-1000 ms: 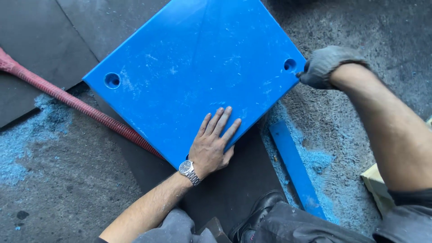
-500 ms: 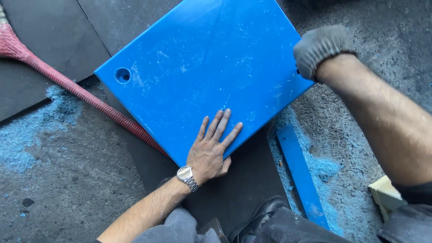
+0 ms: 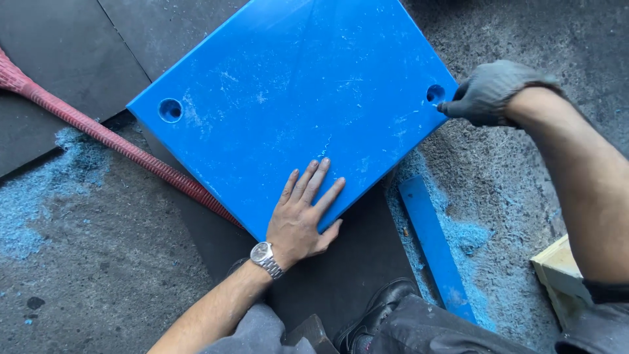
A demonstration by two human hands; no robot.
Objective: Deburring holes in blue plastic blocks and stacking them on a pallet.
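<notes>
Now left hand (image 3: 300,223) flat, open on blue panel (image 3: 288,105) near edge; gloved right hand (image 3: 488,92) closed at corner hole (image 3: 435,94).

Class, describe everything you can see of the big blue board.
The blue board is a thick, smooth, plastic-looking slab, scratched and dusted with pale shavings. A round hole sits near each of two corners. It lies flat, turned diamond-wise, on dark mats. The bare left hand presses its near edge; the gloved right hand touches the right corner.

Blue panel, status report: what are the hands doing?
Left hand flat on blue panel. Gloved right hand at its corner hole. Red hose alongside, clear.
</notes>
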